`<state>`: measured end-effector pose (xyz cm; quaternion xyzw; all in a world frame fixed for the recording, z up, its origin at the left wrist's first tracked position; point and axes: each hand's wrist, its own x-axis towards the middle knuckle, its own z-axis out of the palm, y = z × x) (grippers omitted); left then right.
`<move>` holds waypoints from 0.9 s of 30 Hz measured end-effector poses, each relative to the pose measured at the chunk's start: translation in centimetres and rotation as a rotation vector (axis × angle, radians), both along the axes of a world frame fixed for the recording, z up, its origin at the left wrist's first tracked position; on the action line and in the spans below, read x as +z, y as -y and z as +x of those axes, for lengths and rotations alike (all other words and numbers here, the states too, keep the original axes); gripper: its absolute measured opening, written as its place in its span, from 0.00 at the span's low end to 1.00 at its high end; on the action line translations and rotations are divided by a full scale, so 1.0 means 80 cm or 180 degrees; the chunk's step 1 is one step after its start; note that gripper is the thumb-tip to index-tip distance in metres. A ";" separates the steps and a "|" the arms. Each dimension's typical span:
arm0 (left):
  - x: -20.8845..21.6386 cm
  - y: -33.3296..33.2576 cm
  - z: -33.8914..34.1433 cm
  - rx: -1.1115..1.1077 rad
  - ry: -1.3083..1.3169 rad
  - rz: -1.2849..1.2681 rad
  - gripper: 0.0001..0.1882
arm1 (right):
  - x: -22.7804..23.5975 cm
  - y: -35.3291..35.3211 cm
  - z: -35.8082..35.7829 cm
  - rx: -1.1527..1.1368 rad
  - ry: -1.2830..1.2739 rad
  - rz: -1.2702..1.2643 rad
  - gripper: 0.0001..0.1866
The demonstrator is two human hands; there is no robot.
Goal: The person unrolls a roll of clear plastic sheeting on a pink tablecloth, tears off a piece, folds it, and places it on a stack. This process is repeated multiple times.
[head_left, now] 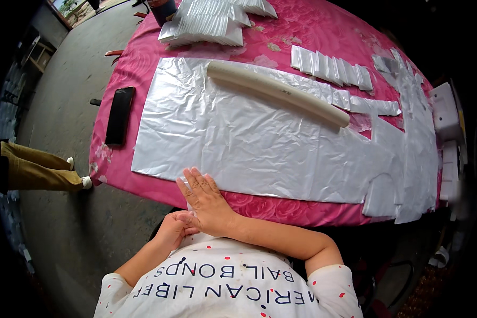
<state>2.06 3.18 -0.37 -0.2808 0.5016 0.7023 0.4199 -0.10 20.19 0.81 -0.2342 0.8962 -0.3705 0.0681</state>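
Observation:
My right hand (209, 208) reaches across in front of my body, its fingers stretched out close together at the near edge of the plastic sheeting. Just below it, my left hand (179, 227) is closed, fingers curled against the base of the right hand. A sliver of white shows between the two hands; what the left fingers hold is mostly hidden. The silvery white plastic sheeting (259, 159) lies flat and wrinkled over the table. A long beige tube (275, 94) rests slantwise across its far part.
A pink flowered cloth (143, 69) covers the table. Stacks of folded white plastic (204, 29) sit at the far left, a row of folded pieces (331, 69) at the far right. Cut plastic (416, 143) hangs over the right edge. A black phone (120, 116) lies left. Another person's legs (42, 168) show beyond.

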 end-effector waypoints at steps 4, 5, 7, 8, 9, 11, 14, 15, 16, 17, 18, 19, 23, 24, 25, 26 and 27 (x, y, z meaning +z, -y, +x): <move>0.026 -0.011 0.002 -0.0304 -0.0687 -0.0484 0.07 | 0.014 0.002 0.009 0.0351 -0.0432 -0.0103 0.40; 0.034 -0.010 -0.004 -0.0698 -0.1164 -0.0775 0.06 | 0.019 -0.007 0.003 0.0495 -0.0728 -0.0183 0.39; 0.063 -0.026 -0.017 -0.1500 -0.2258 -0.1364 0.05 | 0.031 -0.029 -0.004 0.0853 -0.0879 -0.0112 0.35; 0.077 -0.034 -0.021 -0.1850 -0.2869 -0.1691 0.05 | 0.045 -0.041 -0.008 0.0924 -0.0945 0.0079 0.30; 0.075 -0.040 -0.026 -0.1998 -0.3348 -0.1803 0.04 | 0.061 -0.055 -0.015 0.1146 -0.0470 0.0254 0.27; 0.083 -0.057 -0.042 -0.2398 -0.3733 -0.1841 0.05 | 0.072 -0.086 -0.028 0.1322 -0.0103 0.0379 0.23; 0.083 -0.075 -0.060 -0.2517 -0.4058 -0.1630 0.11 | 0.053 -0.154 -0.034 0.0897 -0.0387 -0.0027 0.20; 0.085 -0.085 -0.064 -0.2323 -0.4302 -0.1547 0.12 | 0.054 -0.180 -0.039 0.0507 -0.0429 -0.0333 0.20; 0.087 -0.093 -0.068 -0.2150 -0.4519 -0.1470 0.14 | 0.057 -0.206 -0.043 0.0110 -0.0459 -0.0667 0.19; 0.087 -0.091 -0.073 -0.2382 -0.4390 -0.1577 0.17 | 0.068 -0.236 -0.050 -0.0467 -0.0268 -0.0808 0.19; 0.083 -0.093 -0.075 -0.2348 -0.4421 -0.1584 0.17 | 0.080 -0.266 -0.062 -0.1029 -0.0065 -0.0943 0.19; 0.082 -0.097 -0.078 -0.2330 -0.4472 -0.1557 0.16 | 0.081 -0.299 -0.074 -0.1653 -0.0206 -0.1358 0.19; 0.077 -0.108 -0.076 -0.2533 -0.4303 -0.1451 0.14 | 0.068 -0.469 -0.150 -0.3020 -0.0696 -0.2224 0.17; 0.077 -0.111 -0.077 -0.2526 -0.4289 -0.1393 0.14 | 0.060 -0.510 -0.167 -0.3342 -0.0840 -0.2094 0.16; 0.076 -0.116 -0.076 -0.2520 -0.4275 -0.1330 0.14 | 0.047 -0.553 -0.180 -0.3500 -0.1018 -0.1839 0.17; 0.077 -0.120 -0.077 -0.2511 -0.4253 -0.1281 0.13 | 0.035 -0.587 -0.191 -0.3644 -0.1184 -0.1587 0.17; 0.077 -0.123 -0.078 -0.2475 -0.4247 -0.1266 0.13 | 0.029 -0.606 -0.199 -0.3991 -0.1268 -0.1059 0.17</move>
